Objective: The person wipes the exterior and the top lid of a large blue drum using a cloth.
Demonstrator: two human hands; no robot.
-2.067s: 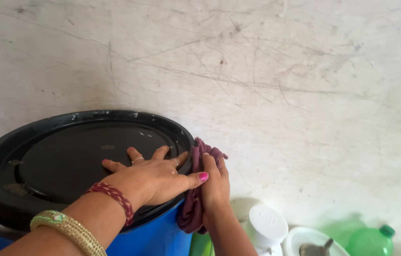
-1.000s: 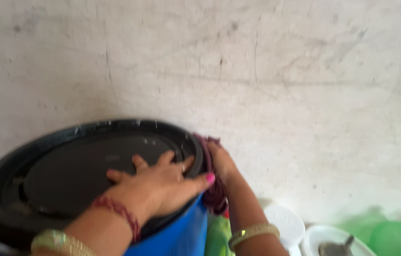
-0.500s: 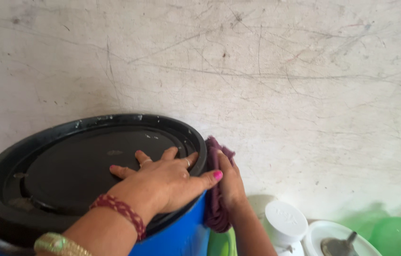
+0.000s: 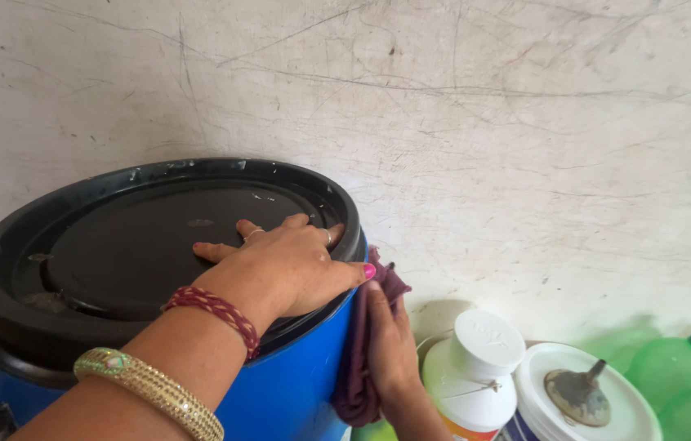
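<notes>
Big blue plastic drum [image 4: 296, 384] at lower left, capped with a black round lid [image 4: 117, 245], standing close to a scuffed, scratched whitish wall [image 4: 484, 122]. Left hand [image 4: 288, 265] lies flat and open on the right part of the lid, fingers spread, thumb over the rim; rings on 2 fingers, a red thread band [image 4: 215, 314] at the wrist and a gold bangle [image 4: 149, 390] further up the forearm. Right hand [image 4: 390, 347] is down beside the drum's right side, pressing a dark purple cloth [image 4: 358, 359] against the blue wall just under the lid rim; fingers look mostly extended over the cloth, full grip cannot be told. Crowded just right of the drum: a white plastic jar with white cap [image 4: 476, 367], a white bucket lid [image 4: 586, 400] with a rusty round metal piece [image 4: 578, 392] on it, and 2 green plastic bottles [image 4: 672, 367] at the wall. Floor is barely visible at the far lower left.
</notes>
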